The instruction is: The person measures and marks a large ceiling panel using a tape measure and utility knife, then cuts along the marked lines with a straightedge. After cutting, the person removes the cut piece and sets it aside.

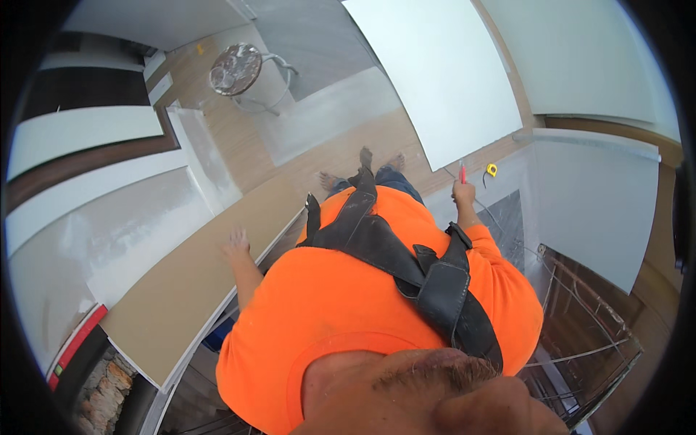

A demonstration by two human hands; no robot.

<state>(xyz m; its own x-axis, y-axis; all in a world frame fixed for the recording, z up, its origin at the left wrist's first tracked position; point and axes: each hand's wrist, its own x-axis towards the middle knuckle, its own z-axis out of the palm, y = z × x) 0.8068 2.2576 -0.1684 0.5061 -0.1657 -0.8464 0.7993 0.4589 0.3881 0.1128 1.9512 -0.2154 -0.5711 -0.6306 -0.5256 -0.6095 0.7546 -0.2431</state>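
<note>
My right hand (464, 193) is closed around a slim red utility knife (462, 174) with a pale tip, close to the lower corner of a large white board (442, 80). A yellow tape measure (492, 170) lies just right of that hand. On the left, my left hand (235, 245) has its fingers spread, slightly blurred, at the surface of a long tan plasterboard sheet (181, 290) with white edges. Whether the palm presses on it cannot be made out.
A round stool (236, 69) with a paint-spattered seat stands ahead on the left. A red spirit level (76, 344) lies beyond the tan sheet. At the right are a grey-white panel (594, 203) and a wire-framed rack (587, 333). My bare feet (366, 156) are on the wood-look floor.
</note>
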